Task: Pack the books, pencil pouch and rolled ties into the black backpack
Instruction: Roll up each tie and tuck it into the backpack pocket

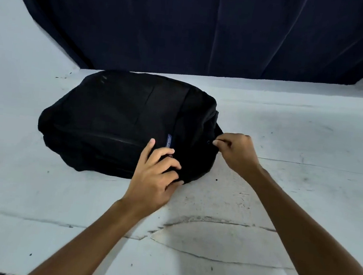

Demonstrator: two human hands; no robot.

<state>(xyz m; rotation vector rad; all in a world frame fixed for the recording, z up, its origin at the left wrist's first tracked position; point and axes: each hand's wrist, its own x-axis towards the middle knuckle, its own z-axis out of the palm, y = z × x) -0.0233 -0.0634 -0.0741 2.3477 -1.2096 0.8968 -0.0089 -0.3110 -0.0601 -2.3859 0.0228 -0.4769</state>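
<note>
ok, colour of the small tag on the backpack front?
Blue, on the black backpack; the tag shows in the head view.

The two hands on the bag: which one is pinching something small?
The right hand, at the black backpack's right end, pinches a small pull. The left hand lies across the near side instead.

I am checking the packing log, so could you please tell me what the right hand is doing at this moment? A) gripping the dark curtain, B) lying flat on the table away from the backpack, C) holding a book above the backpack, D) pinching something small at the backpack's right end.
D: the right hand pinches a small dark part, seemingly a zipper pull, at the right end of the black backpack.
</note>
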